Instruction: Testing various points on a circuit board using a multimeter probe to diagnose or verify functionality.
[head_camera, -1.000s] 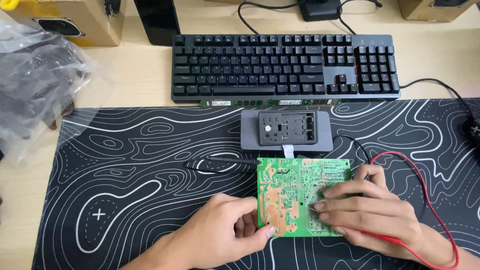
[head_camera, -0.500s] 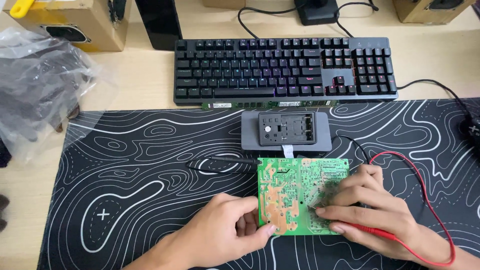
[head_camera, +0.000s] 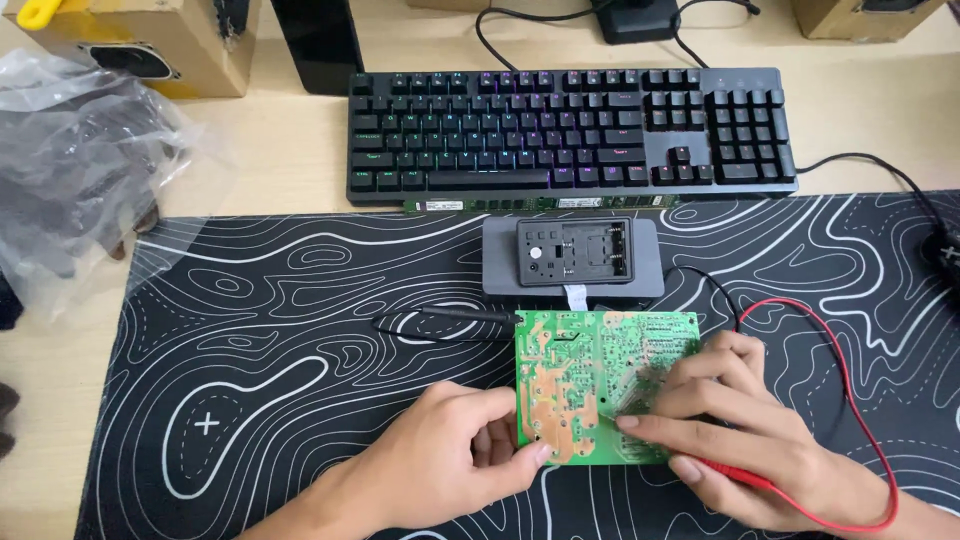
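A green circuit board (head_camera: 590, 375) lies solder side up on a black desk mat with white wavy lines (head_camera: 300, 340). My left hand (head_camera: 450, 460) pinches the board's lower left edge between thumb and fingers. My right hand (head_camera: 740, 430) rests on the board's right part and holds a red test probe (head_camera: 735, 475) under the palm, its tip hidden by the fingers. A red lead (head_camera: 850, 400) loops off to the right. A black probe (head_camera: 465, 314) lies on the mat just left of the board's top corner.
A grey box with a dark recessed panel (head_camera: 572, 255) sits above the board. Behind it are a green memory stick (head_camera: 540, 203) and a black keyboard (head_camera: 570, 130). Crumpled clear plastic bags (head_camera: 85, 160) lie at the left, a cardboard box (head_camera: 150, 40) at the far left.
My hands and the board have hardly moved. The view has shifted slightly, so everything sits a little lower and to the right in the frame.
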